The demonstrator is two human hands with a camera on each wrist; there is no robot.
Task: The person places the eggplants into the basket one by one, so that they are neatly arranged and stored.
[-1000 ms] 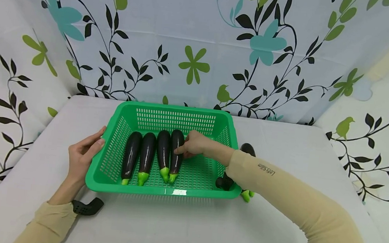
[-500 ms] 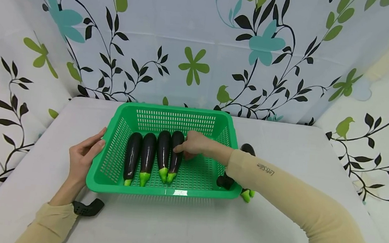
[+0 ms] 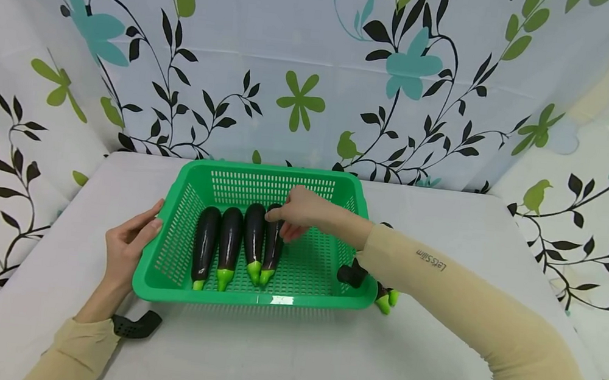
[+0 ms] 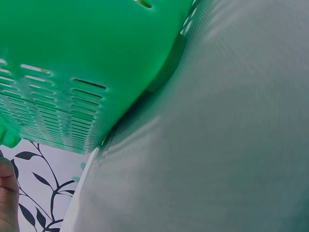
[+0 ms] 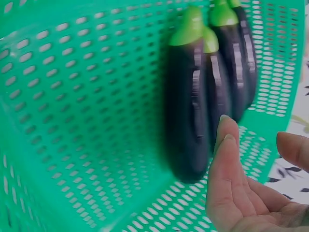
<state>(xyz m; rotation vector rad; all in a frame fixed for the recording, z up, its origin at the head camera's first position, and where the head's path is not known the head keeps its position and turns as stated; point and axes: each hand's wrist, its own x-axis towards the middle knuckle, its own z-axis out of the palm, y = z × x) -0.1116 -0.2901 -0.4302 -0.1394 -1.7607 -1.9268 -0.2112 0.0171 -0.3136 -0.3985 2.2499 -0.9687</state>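
Note:
Several glossy dark purple eggplants (image 3: pixel 230 241) lie side by side in a green plastic basket (image 3: pixel 272 300), their green stem ends pointing toward me. My right hand (image 3: pixel 299 211) is over the rightmost eggplant (image 5: pixel 186 116). Its thumb stands apart from its fingers (image 5: pixel 224 179), with nothing held between them. My left hand (image 3: pixel 125 246) touches the basket's left rim from outside, its fingertips and thumb tip right at the edge. Only part of one left finger (image 4: pixel 7 195) shows in the left wrist view, below the basket's slotted wall (image 4: pixel 58 104).
More eggplants (image 3: pixel 384 300) lie on the white tablecloth (image 3: pixel 277 359) just right of the basket, partly hidden by my right sleeve. A black wrist device (image 3: pixel 137 324) sits on each wrist. Behind the table hangs a leaf-patterned curtain (image 3: pixel 230 42).
My right hand has lifted off the rightmost eggplant and shifted slightly up, its fingers spreading away from it. The eggplants and my left hand have stayed in place.

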